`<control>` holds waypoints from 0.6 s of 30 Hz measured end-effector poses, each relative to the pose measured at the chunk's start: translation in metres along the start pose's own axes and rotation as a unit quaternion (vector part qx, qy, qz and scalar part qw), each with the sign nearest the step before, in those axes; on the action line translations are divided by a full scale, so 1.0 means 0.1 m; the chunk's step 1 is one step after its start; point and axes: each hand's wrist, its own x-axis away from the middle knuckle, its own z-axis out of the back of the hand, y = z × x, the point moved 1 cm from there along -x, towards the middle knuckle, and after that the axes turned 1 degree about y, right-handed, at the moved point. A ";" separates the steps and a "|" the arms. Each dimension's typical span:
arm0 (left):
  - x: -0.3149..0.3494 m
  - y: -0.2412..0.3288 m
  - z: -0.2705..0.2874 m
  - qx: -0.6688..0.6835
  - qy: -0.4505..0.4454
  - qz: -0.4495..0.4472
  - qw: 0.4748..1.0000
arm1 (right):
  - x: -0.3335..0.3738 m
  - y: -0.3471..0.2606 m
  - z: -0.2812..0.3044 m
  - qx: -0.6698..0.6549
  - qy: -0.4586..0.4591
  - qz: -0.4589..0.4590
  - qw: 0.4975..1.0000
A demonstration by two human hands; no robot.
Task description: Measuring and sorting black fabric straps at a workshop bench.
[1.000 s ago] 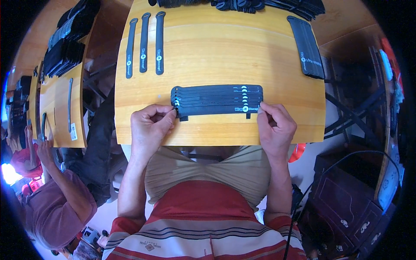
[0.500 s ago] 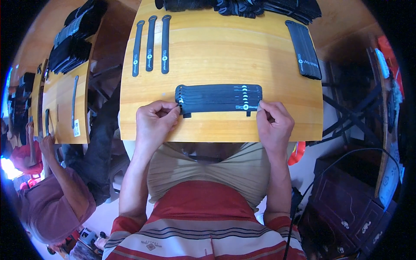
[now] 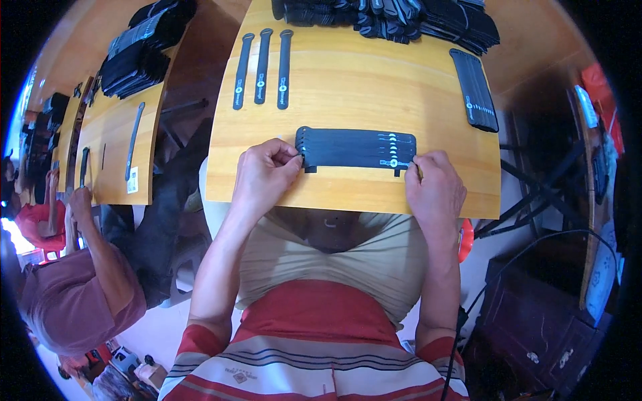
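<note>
A fanned row of black hook-and-loop straps (image 3: 348,148) lies crosswise near the front of the table, overlapping so that pale printed marks line up by its right end. My left hand (image 3: 267,177) pinches the left end of the nearest strap between thumb and fingers. At the opposite end, my right hand (image 3: 436,187) has its fingers closed on that strap's right tip. Two small dark tabs stick out below the row. Farther off to the left, three single straps (image 3: 261,67) lie side by side, each with a slotted rounded head.
Another overlapped set of straps (image 3: 475,90) lies at the table's right edge. Dark strap bundles (image 3: 384,23) crowd the back of the wooden table (image 3: 361,80). To the left, a co-worker (image 3: 87,287) sits at another table (image 3: 144,157) with a strap and stacked bundles.
The whole view has shifted and turned slightly, so the table sits more to the right. Both my hands stay at the two ends of the strap row.
</note>
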 end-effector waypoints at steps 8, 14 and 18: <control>-0.02 -0.03 0.02 0.022 -0.028 0.032 0.999 | 0.10 -0.76 -0.18 -0.058 0.034 0.220 0.973; -0.03 -0.06 0.02 0.016 -0.024 0.002 1.000 | 0.11 -0.96 -0.35 -0.033 -0.016 0.256 0.966; -0.03 0.02 0.06 -0.025 -0.024 -0.018 0.999 | 0.13 -0.95 -0.40 0.017 -0.003 0.278 0.961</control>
